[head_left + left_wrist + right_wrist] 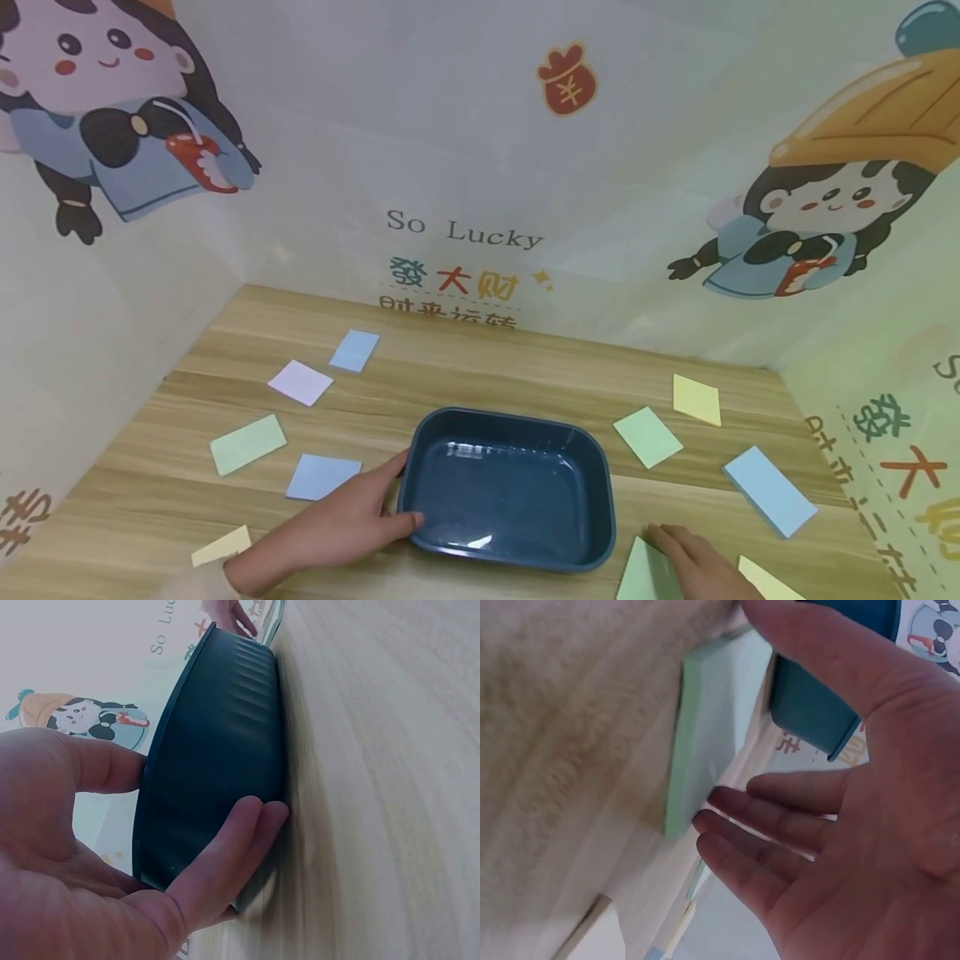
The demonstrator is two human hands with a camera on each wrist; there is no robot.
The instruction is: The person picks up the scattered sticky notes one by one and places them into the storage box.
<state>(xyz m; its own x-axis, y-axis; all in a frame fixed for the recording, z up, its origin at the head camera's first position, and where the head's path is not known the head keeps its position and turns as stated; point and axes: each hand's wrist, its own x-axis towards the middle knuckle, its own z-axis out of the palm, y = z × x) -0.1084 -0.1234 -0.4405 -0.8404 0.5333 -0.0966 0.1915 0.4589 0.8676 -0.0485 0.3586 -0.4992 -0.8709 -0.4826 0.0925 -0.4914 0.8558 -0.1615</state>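
An empty dark blue plastic container with rounded corners sits on the wooden table. My left hand grips its left end, the thumb at the rim; the left wrist view shows the other fingers against the outer wall. To the right of the container, my right hand is at a light green sticky note pad, partly covering it in the head view. In the right wrist view the fingertips are right at one edge of the pad, fingers lightly bent, thumb near its far end.
Several sticky note pads lie left of the container, including a purple one and a green one. On the right lie another green pad, a blue pad and yellow ones. Printed cloth walls enclose the table.
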